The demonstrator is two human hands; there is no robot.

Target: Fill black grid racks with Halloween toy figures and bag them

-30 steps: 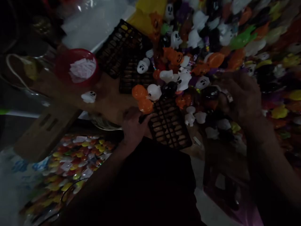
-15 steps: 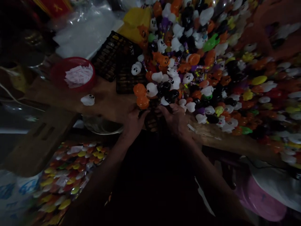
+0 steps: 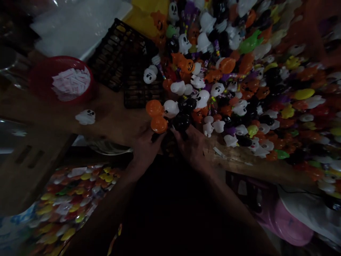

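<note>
My left hand (image 3: 146,145) is at the front edge of the bench, just under a pair of orange plastic toy heads (image 3: 158,124). Its fingers are curled, and whatever they grip is lost in shadow. Opposite it, my right hand (image 3: 191,144) has its thumb and fingers closed around the lower part of a black toy figure (image 3: 182,121). A white ghost toy (image 3: 171,108) sits between the orange and black ones. Dark slats of a rack show faintly between my hands; the toys' undersides are hidden.
Black plastic grid racks (image 3: 142,89) lie behind my left hand. A red bowl (image 3: 92,85) holds small white packets, with a loose ghost toy (image 3: 85,117) in front. Heaped toys (image 3: 247,89) cover the right. Bagged toys (image 3: 66,208) and a pink stool (image 3: 290,224) are below the bench.
The view has shifted closer and to the right. The black toy at my right hand now stands nearer the middle, between my hands, where a white part showed before.
</note>
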